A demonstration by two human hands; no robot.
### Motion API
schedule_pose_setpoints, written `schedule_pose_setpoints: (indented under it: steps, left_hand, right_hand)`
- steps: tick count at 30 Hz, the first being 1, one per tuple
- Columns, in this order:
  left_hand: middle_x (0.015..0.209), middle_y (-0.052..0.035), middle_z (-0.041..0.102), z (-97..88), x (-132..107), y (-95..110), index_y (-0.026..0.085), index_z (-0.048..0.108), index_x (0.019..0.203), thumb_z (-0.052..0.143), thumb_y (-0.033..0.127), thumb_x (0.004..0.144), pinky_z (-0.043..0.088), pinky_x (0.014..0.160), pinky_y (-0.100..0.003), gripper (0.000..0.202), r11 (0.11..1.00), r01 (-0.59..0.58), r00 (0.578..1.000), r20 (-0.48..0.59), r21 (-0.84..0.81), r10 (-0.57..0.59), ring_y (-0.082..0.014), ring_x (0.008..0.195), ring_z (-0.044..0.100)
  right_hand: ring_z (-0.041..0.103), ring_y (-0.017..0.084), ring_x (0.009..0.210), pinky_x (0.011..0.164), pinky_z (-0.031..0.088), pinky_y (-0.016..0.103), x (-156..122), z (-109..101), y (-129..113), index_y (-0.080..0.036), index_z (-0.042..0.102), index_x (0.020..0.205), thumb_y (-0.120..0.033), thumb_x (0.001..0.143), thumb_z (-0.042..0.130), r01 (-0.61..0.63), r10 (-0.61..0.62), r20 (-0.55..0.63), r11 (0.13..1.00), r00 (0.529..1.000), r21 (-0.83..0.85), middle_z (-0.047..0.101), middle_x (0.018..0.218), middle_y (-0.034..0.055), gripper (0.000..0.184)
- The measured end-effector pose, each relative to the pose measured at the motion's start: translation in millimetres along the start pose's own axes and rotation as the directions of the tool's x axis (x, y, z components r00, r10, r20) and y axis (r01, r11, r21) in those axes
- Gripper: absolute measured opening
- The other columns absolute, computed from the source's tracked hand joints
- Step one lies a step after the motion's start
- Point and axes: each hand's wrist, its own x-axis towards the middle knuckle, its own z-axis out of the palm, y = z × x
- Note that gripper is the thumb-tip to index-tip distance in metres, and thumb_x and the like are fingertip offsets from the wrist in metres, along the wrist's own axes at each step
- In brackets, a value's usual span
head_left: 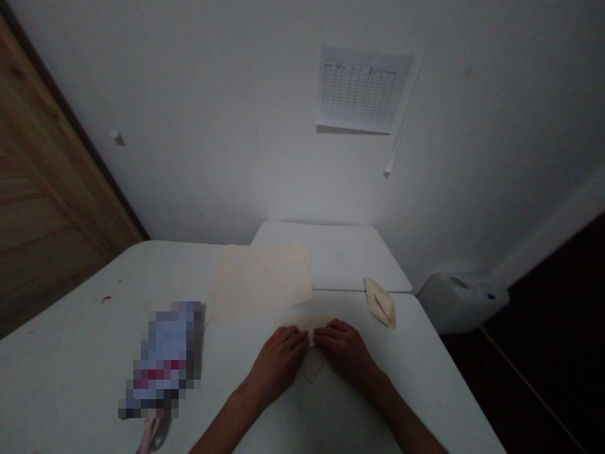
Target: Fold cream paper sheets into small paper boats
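My left hand (278, 360) and my right hand (341, 350) rest side by side on a folded piece of cream paper (302, 323), their fingertips nearly meeting at its middle. A pointed flap of the paper (312, 367) shows below them, and the hands hide much of the fold. Farther up, a stack of unfolded cream paper sheets (261, 282) lies to the left of my hands. To their right sits a small folded paper shape (380, 303), pointed and creased down its middle.
Two white folding tables (336, 257) meet end to end. A pixelated, obscured object (163, 358) lies at left on the near table (80, 334). A grid-printed sheet (362, 88) hangs on the wall. A wooden panel (51, 189) stands at left, a white plastic container (460, 302) at right.
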Motion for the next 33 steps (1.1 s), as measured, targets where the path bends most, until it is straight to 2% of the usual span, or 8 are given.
schedule_pose_setpoints:
  steps: [3, 8, 13, 19, 27, 33]
  left_hand:
    - [0.105, -0.0054, 0.07, 6.1, -4, -3, 0.017, 0.067, 0.098, 0.055, 0.007, 0.085, 0.053, 0.087, -0.039, 0.021, 1.0, -0.009, 1.0, 0.023, -0.004, 0.01, -0.0224, 0.096, 0.061]
    - [0.111, -0.0058, 0.069, 12.3, -11, -8, 0.016, 0.066, 0.102, 0.054, 0.004, 0.082, 0.052, 0.091, -0.041, 0.026, 1.0, 0.001, 0.999, 0.049, 0.026, -0.002, -0.0229, 0.101, 0.061]
    - [0.114, -0.0078, 0.068, 14.7, -13, -8, 0.014, 0.065, 0.103, 0.056, 0.004, 0.082, 0.051, 0.092, -0.041, 0.026, 0.999, 0.022, 0.996, 0.089, 0.029, -0.024, -0.0239, 0.105, 0.06]
    - [0.12, -0.0093, 0.065, 13.5, -11, -6, 0.015, 0.063, 0.108, 0.053, 0.003, 0.083, 0.049, 0.094, -0.044, 0.03, 0.999, 0.018, 0.987, 0.157, 0.049, -0.025, -0.0252, 0.109, 0.059]
    - [0.118, -0.0082, 0.066, 9.0, -8, -4, 0.015, 0.062, 0.109, 0.053, 0.002, 0.082, 0.049, 0.094, -0.043, 0.031, 0.999, 0.029, 0.985, 0.17, 0.025, -0.033, -0.0248, 0.109, 0.059]
    - [0.121, -0.008, 0.065, 10.1, -12, -5, 0.016, 0.063, 0.104, 0.055, 0.003, 0.083, 0.049, 0.094, -0.044, 0.026, 0.999, 0.043, 0.985, 0.168, 0.024, -0.046, -0.0253, 0.109, 0.059]
  right_hand:
    - [0.059, 0.018, 0.091, 0.084, 0.048, 0.031, -2, 0, 0, -0.023, 0.069, 0.101, -0.017, 0.092, 0.055, -0.01, 0.01, 0.011, 1.0, 1.0, 0.014, 0.071, 0.105, 0.0041, 0.018]
    - [0.059, 0.018, 0.093, 0.085, 0.048, 0.031, -3, -6, -3, -0.022, 0.069, 0.098, -0.015, 0.093, 0.053, 0.004, -0.005, 0.039, 1.0, 0.999, 0.022, 0.07, 0.107, 0.004, 0.018]
    - [0.058, 0.019, 0.096, 0.087, 0.048, 0.033, -2, -13, -9, -0.021, 0.068, 0.097, -0.016, 0.092, 0.052, -0.007, 0.005, 0.067, 1.0, 0.998, 0.022, 0.069, 0.11, 0.0052, 0.017]
    - [0.058, 0.019, 0.095, 0.086, 0.047, 0.033, -2, -9, -10, -0.022, 0.068, 0.097, -0.018, 0.09, 0.056, -0.017, 0.016, 0.038, 1.0, 0.999, 0.01, 0.069, 0.108, 0.0043, 0.014]
    - [0.056, 0.02, 0.095, 0.086, 0.047, 0.035, -2, -8, -10, -0.025, 0.063, 0.115, -0.018, 0.094, 0.052, -0.039, 0.037, 0.064, 0.999, 0.997, 0.036, 0.068, 0.115, 0.0038, 0.026]
    - [0.056, 0.02, 0.095, 0.086, 0.046, 0.035, -1, -9, -12, -0.024, 0.063, 0.116, -0.019, 0.094, 0.051, -0.058, 0.055, 0.079, 0.997, 0.995, 0.042, 0.067, 0.116, 0.0051, 0.025]
